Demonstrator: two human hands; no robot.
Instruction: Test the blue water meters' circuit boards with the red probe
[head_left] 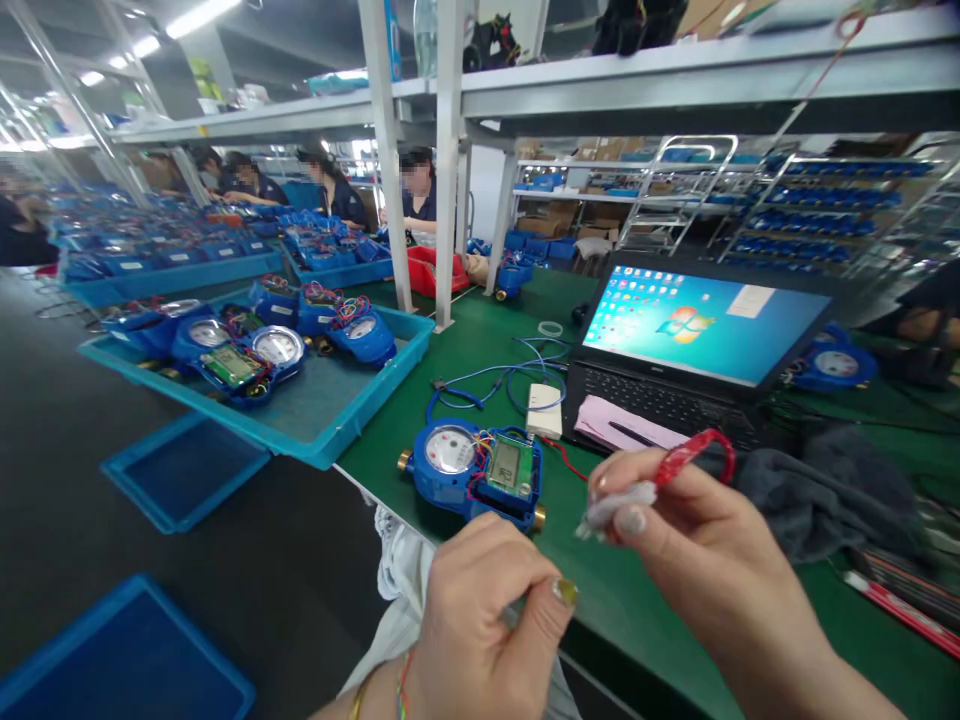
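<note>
My right hand (697, 540) pinches a small crumpled whitish piece (619, 505) between thumb and fingers. A red cord-like loop (701, 450) curves over the same fingers. My left hand (491, 610) is closed, thumb pressed to the bent index finger; whatever may be between them is hidden. Just beyond it, a blue water meter (450, 450) lies on the green bench, with a round dial, brass ends and an uncovered circuit board with a small display (506, 465). Red wire (566, 458) runs from the board side toward my right hand. Neither hand visibly grips the meter.
A laptop (675, 400) stands behind, with a pink cloth (600, 420) and a pen at its front. A white box (544, 410) and blue cable lie beside it. On the left, a blue tray (330, 440) holds several meters. Dark cloth (825, 495) lies right; people sit beyond.
</note>
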